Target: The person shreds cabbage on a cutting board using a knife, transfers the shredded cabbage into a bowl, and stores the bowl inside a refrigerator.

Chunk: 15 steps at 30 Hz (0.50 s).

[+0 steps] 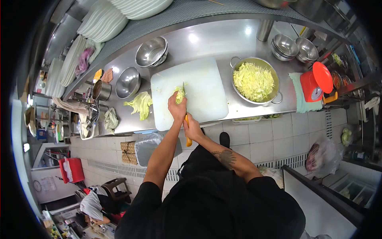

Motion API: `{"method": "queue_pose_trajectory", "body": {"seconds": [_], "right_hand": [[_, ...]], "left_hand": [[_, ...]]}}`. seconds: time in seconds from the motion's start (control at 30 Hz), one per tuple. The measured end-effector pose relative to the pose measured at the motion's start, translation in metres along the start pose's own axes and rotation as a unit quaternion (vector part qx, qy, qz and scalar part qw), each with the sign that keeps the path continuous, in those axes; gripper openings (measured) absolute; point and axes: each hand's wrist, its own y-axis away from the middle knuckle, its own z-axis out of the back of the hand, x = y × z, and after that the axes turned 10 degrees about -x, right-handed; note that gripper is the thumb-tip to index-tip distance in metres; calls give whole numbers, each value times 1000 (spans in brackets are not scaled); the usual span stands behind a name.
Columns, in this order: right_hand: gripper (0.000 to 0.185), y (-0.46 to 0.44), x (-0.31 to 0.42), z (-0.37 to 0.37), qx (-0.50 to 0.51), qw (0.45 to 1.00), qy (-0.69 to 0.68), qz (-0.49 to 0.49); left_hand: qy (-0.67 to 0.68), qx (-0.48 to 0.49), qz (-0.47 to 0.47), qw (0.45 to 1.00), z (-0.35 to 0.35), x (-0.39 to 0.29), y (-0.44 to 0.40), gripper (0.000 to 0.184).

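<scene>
Well, the greens (180, 95) lie on our white board (207, 91), clasped and partly hidden by our left hand (177, 107); our right hand (193, 129) grips the orange-handled knife (189, 142). Around the board sit 1 loose leaf (141, 104), a metal bowl (128, 82), a filled pan (276, 86) and a red scale (308, 85).

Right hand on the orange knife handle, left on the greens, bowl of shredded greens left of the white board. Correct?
Side's wrong: the head view shows the bowl of shredded greens right of the white board. The rest holds: right hand on the orange knife handle, left hand on the greens.
</scene>
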Motion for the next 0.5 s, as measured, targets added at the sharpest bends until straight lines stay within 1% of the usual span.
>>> {"method": "queue_pose_trajectory", "body": {"seconds": [0.03, 0.07, 0.1, 0.13, 0.17, 0.2, 0.23, 0.27, 0.3, 0.33, 0.37, 0.43, 0.5], "right_hand": [[36, 0, 4, 3, -6, 1000, -4, -1], [38, 0, 8, 8, 5, 999, -26, -19], [39, 0, 16, 15, 14, 998, -48, -37], [39, -3, 15, 15, 0, 998, -48, -39], [41, -7, 15, 15, -66, 995, -19, 68], [43, -11, 13, 22, -133, 976, 15, 173], [43, -13, 26, 39, -152, 974, 22, 169], [46, -15, 40, 53, -106, 991, -3, 77], [49, -18, 51, 67, -58, 998, -33, -14], [50, -21, 51, 78, -114, 992, -24, 50], [50, -25, 51, 91, -128, 990, -23, 53], [48, -31, 64, 127, -172, 984, -46, 20], [40, -42, 67, 159, -242, 970, -22, 28]], "left_hand": [[-10, -15, -12, 1000, -1, -2, -1, 49], [-11, -10, -18, 1000, -2, -4, -3, 49], [-10, -19, -47, 999, -1, -11, -6, 48], [-5, -24, -75, 997, -2, -27, -8, 47], [39, -20, -70, 997, -3, -44, -9, 45], [50, -17, -86, 995, -7, -55, -12, 44], [61, -15, -102, 993, -12, -71, -14, 43], [70, -6, -90, 993, -19, -88, -14, 43], [80, 6, -98, 992, -28, -104, -13, 43], [96, 20, -107, 989, -39, -120, -11, 43], [112, 32, -117, 986, -51, -136, -10, 43], [136, 71, -131, 979, -80, -172, -2, 44], [153, 122, -161, 967, -113, -207, 6, 44]]}}
